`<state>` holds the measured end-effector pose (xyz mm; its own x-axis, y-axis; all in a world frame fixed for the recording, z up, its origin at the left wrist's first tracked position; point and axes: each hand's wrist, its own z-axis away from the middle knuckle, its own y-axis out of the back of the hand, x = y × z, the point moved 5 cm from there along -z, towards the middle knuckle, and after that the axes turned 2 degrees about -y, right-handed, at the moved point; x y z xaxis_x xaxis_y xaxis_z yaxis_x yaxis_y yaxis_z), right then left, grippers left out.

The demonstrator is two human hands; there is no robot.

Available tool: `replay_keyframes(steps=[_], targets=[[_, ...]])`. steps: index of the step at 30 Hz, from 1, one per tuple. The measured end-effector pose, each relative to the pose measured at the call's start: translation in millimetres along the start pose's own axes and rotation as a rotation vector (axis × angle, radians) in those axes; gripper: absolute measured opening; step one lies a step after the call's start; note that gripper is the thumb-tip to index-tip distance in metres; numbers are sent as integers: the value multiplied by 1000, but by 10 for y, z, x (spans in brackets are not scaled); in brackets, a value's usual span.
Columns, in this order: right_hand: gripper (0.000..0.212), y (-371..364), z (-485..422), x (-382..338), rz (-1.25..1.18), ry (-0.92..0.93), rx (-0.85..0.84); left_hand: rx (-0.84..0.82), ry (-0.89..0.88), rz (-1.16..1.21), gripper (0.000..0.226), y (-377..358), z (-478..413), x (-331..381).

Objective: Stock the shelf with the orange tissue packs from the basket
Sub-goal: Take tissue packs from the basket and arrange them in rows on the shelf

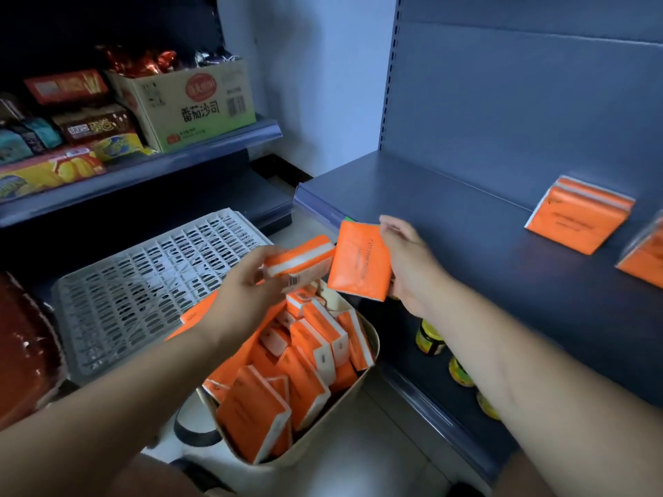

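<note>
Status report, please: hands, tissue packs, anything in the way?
Left hand grips one orange pack, right hand grips a second pack. Basket holds many more. Shelf path open, leaning packs at its back.

Each hand holds one orange pack above the basket (371, 338) — the left hand (247, 285) grips a side-on pack (301, 258), the right hand (409, 267) a flat pack (358, 261). Two packs (577, 218) lean on the grey shelf (448, 224).

Orange tissue packs: basket, two in hand, some on shelf.
Cream basket (305, 457) heaped with jumbled packs (305, 371); left hand (247, 292) holds striped pack (299, 260) above it, right hand (409, 267) grips face-on pack (360, 261) by the dark shelf (466, 224) edge; tilted pair (577, 218) at shelf back, cut-off pack (642, 256) beside it.
</note>
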<state>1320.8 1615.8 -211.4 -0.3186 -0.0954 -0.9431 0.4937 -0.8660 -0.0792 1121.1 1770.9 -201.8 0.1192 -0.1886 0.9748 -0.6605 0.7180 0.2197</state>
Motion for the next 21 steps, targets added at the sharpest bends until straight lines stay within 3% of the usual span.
replay_keyframes(steps=[4, 7, 9, 14, 18, 21], targets=[[28, 181, 77, -32, -30, -75, 8, 22, 8, 221, 7, -174, 30, 112], [24, 363, 186, -72, -74, -103, -29, 119, -89, 125, 14, -235, -11, 247], [32, 491, 249, -91, -83, -119, -60, 142, -141, 67, 12, -302, -17, 348], [42, 827, 443, -241, -34, -58, -55, 73, -225, 128, 15, -631, 14, 555], [39, 1168, 603, -381, 34, 17, -44, -9, -157, 280, 68, -970, 40, 618], [39, 1458, 664, -504, 39, 65, -16, -25, -82, 371, 75, -1244, 82, 677]])
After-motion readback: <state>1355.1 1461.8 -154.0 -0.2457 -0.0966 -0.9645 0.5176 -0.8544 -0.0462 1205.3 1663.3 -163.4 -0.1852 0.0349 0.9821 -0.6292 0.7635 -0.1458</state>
